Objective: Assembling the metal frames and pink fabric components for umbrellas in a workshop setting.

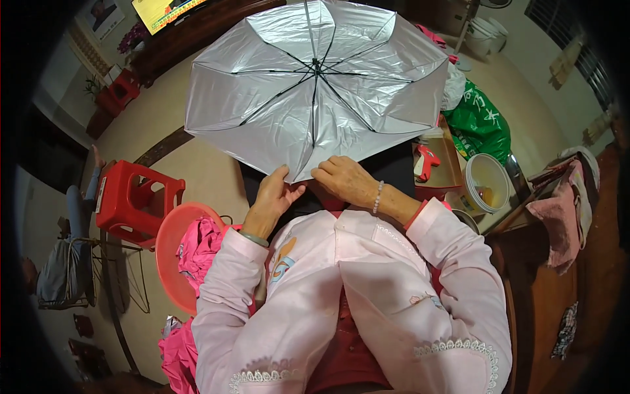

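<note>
An opened umbrella with a silver lining and thin black ribs spreads out in front of me, its inside facing me. My left hand is closed at the near edge of the canopy, thumb up against the fabric at a corner. Just to the right, my right hand bends over the same edge, its fingertips pinching the cloth. Whatever small part lies between the fingertips is hidden. Dark fabric shows beneath the umbrella.
On the left stand a red plastic stool and a pink basin with bright pink cloth. Red-handled scissors or clippers lie in a box to the right, near a white bucket and a green bag. A person reclines far left.
</note>
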Action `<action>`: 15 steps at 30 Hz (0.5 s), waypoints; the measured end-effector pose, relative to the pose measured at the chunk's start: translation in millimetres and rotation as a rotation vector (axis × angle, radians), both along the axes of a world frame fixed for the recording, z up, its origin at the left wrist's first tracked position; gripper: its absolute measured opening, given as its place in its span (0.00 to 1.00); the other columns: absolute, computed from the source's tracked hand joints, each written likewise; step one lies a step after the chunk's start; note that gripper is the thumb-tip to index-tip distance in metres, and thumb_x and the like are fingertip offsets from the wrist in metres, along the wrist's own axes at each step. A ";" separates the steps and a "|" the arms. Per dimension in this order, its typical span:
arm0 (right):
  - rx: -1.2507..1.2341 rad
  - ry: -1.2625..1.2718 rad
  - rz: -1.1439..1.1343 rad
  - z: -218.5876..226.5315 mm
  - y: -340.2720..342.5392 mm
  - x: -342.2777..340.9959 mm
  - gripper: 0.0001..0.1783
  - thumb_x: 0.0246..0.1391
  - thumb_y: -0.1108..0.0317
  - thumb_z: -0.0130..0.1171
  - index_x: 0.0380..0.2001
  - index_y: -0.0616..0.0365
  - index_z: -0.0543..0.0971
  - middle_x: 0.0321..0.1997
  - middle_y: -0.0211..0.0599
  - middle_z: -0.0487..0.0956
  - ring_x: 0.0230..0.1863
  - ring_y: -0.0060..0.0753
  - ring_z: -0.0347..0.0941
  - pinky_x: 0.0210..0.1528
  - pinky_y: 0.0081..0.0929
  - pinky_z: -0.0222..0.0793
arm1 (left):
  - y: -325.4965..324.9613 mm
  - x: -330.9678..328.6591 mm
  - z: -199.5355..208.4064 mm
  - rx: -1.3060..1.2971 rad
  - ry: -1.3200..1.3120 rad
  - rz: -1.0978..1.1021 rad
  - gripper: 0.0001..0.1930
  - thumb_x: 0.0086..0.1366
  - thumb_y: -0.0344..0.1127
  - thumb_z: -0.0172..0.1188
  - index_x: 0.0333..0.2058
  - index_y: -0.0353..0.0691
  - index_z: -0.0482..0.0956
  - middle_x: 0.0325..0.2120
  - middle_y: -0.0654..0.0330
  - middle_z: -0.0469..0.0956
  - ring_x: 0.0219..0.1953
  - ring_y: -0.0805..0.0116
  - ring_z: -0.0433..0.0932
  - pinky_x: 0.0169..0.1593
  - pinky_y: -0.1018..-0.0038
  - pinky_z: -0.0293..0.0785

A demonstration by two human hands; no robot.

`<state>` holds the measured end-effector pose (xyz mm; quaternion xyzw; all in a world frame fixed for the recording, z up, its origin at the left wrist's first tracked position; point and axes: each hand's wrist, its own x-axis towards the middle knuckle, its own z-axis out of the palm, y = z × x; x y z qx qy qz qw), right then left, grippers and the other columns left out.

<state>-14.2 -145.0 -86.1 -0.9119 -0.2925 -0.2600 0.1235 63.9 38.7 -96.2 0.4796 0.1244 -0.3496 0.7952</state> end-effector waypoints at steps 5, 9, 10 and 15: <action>-0.033 0.016 -0.040 -1.3 -1.7 -0.8 0.06 0.42 0.68 0.52 0.26 0.54 0.69 0.25 0.32 0.69 0.31 0.33 0.67 0.31 0.28 0.62 | 0.2 -0.6 5.1 -0.006 -0.008 -0.017 0.11 0.60 0.37 0.50 0.38 0.38 0.69 0.32 0.55 0.74 0.29 0.62 0.74 0.28 0.73 0.74; -0.034 0.006 -0.036 -0.9 -1.5 -2.8 0.06 0.43 0.67 0.52 0.26 0.55 0.69 0.25 0.32 0.68 0.31 0.33 0.67 0.30 0.28 0.63 | 1.2 0.3 3.0 -0.012 0.001 -0.064 0.11 0.58 0.37 0.52 0.38 0.38 0.69 0.31 0.54 0.74 0.28 0.62 0.74 0.27 0.74 0.74; -0.030 0.011 -0.042 -1.2 -1.3 -3.8 0.06 0.43 0.67 0.52 0.26 0.55 0.69 0.25 0.32 0.68 0.31 0.33 0.67 0.30 0.28 0.63 | 1.6 0.1 3.4 -0.010 -0.001 -0.061 0.11 0.58 0.36 0.53 0.38 0.38 0.69 0.31 0.54 0.74 0.28 0.62 0.74 0.27 0.74 0.74; -0.060 0.034 -0.040 -1.9 -2.0 -0.5 0.09 0.41 0.69 0.54 0.29 0.55 0.69 0.26 0.32 0.68 0.30 0.33 0.67 0.30 0.27 0.63 | 4.1 0.6 3.0 0.009 -0.014 -0.057 0.12 0.57 0.36 0.54 0.38 0.38 0.70 0.31 0.55 0.74 0.29 0.62 0.74 0.28 0.74 0.73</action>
